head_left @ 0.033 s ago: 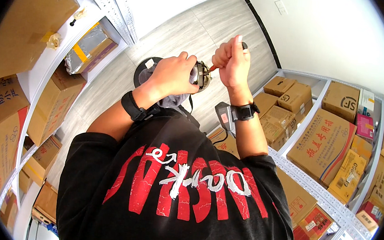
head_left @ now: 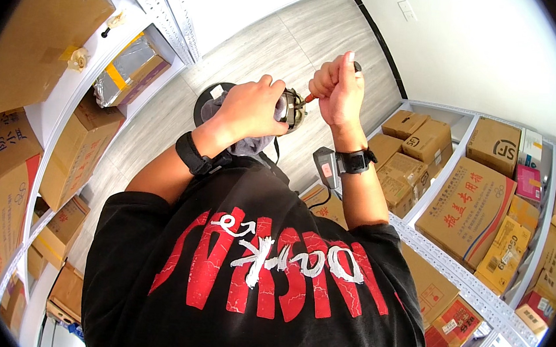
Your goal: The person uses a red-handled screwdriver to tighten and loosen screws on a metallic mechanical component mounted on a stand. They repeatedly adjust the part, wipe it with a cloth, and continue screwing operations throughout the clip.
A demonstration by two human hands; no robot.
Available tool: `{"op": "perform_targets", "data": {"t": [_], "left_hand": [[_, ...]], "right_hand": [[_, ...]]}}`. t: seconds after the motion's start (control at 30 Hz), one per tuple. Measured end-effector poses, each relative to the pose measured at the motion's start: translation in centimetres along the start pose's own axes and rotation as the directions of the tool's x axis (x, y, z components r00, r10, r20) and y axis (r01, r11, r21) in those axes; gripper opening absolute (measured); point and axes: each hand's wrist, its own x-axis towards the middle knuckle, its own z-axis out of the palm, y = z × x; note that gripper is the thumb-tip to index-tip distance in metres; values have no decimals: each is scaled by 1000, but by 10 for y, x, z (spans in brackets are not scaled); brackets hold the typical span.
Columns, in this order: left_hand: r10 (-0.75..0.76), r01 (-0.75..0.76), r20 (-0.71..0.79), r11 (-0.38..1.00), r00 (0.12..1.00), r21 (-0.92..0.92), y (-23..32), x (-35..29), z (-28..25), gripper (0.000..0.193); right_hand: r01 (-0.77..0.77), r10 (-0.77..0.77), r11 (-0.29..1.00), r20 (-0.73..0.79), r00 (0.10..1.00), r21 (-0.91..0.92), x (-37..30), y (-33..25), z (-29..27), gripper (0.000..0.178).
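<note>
Since earlier, shifted slightly rightward with the right hand (head_left: 339,91), clenched round a red tool (head_left: 309,99) right of the metal device (head_left: 290,114); clamped on that device with the left hand (head_left: 254,108), by gray cloth (head_left: 248,146) left of it.

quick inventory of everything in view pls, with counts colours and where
device: 1, dark metallic, at the left fingers
tool: 1, orange-red with black end, in the right fingers
cloth: 1, grey, under the left wrist
disc: 1, black, left of the cloth
boxes: many, overlapping, mostly brown, racks both sides
foil pack: 1, silver with yellow tape, left rack
racks: 2, white, left and right
wall plate: 1, white, wall
floor: 1, grey, beyond the hands
wristbands: 2, black, one per wrist
grey unit: 1, right wrist
shirt: 1, black, red and white print, worn
left fingers: bare, on the device
right fingers: bare, round the tool
</note>
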Motion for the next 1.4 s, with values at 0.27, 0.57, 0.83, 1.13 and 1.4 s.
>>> {"op": "perform_targets", "data": {"t": [0.27, 0.57, 0.83, 1.13, 1.4], "left_hand": [[3, -3, -17, 1000, 1000, -18, 3, -1, 1, 57], [34, -35, -67, 999, 997, -25, 1, 1, 4, 47], [7, -15, -77, 994, 997, -106, 0, 2, 9, 41], [-16, -22, -124, 954, 992, -300, -1, -2, 6, 25], [6, -40, -147, 973, 989, -227, -11, 2, 13, 36]], "right_hand": [[98, -78, 988, 159, 984, -120, -11, 6, -3, 51], [53, 25, 954, 252, 967, -296, -9, 2, 7, 43], [158, 8, 837, 300, 954, -524, -10, 3, 32, 45], [292, 101, 680, 480, 872, -673, -13, 10, 42, 30], [399, -47, 640, 485, 873, -657, -20, 9, 48, 30]]}}
